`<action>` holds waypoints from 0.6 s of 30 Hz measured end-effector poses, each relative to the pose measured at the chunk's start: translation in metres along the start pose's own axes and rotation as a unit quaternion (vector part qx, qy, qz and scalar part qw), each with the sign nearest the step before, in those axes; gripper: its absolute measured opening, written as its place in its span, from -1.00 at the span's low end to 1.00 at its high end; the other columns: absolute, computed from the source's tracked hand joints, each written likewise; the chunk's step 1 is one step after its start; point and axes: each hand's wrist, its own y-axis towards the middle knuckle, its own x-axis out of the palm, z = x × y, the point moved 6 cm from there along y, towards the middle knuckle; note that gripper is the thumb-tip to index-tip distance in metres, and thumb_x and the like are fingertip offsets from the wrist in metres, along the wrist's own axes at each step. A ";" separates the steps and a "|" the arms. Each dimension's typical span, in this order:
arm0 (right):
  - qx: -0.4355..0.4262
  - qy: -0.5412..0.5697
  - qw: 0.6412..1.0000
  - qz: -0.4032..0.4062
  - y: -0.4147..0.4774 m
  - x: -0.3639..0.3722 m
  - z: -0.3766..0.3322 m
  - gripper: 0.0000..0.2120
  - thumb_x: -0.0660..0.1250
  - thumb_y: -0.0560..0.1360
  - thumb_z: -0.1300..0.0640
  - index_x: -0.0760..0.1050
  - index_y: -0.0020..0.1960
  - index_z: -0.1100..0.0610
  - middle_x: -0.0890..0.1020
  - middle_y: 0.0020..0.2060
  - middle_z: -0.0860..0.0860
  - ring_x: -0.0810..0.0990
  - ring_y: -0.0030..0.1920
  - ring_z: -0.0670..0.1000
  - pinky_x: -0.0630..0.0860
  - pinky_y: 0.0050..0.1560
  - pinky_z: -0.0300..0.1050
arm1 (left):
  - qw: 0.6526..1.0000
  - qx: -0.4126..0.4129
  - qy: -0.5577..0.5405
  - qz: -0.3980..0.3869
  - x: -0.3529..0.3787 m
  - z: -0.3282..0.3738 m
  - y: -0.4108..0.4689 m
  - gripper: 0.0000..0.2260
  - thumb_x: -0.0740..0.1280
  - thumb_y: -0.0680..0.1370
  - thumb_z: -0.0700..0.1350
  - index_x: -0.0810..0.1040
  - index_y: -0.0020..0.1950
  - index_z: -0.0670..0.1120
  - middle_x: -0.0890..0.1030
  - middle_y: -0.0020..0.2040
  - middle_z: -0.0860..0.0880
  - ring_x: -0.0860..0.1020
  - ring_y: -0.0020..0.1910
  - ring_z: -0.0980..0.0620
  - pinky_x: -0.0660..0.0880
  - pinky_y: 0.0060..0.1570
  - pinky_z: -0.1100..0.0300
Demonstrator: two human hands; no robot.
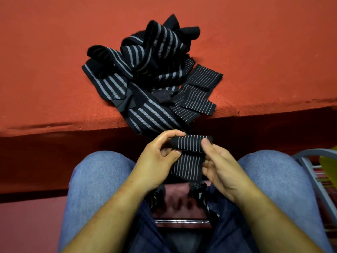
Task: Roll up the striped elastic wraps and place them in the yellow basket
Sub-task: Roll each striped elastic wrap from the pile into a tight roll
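Red covers the worktop [54, 79], and a messy pile of striped wraps [145, 70] lies on it, with one wide wrap hanging over the front edge. Below the edge, a person in blue jeans [98, 176] sits with both hands up over their lap.

Between the hands is a thin-striped wrap [189, 143]. Its top end is already turned into a small fat roll. The loose tail [187, 167] hangs down flat toward the lap, and I cannot see where it ends.

The job right now looks like rolling, and it has only just begun. To do it well, I think the tail should be pulled a little tight so the roll stays firm. The two edges should stay lined up, so the roll does not go crooked like a cone. Both ends should turn together.

The left hand [156, 161] is curled, and its thumb and fingers pinch the left end of the roll. The right hand [224, 170] is half closed. Its thumb presses on the right end of the roll, and its fingers curl under, touching the flat tail.

A bit of yellow at the far right edge may be the yellow basket [330, 161], beside a grey metal frame [310, 170]. Too little of it shows to be sure.
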 end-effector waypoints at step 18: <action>-0.017 -0.014 1.000 0.007 0.004 -0.007 0.008 -0.80 0.40 0.58 0.14 0.59 0.17 0.20 0.72 0.02 0.14 0.71 0.08 0.12 0.67 0.14 0.18 | 0.999 -0.035 -0.023 -0.002 -0.001 -0.009 0.001 -0.67 0.46 0.58 -0.23 0.61 0.30 0.05 0.72 0.16 0.00 0.67 0.19 0.09 0.59 0.14 0.22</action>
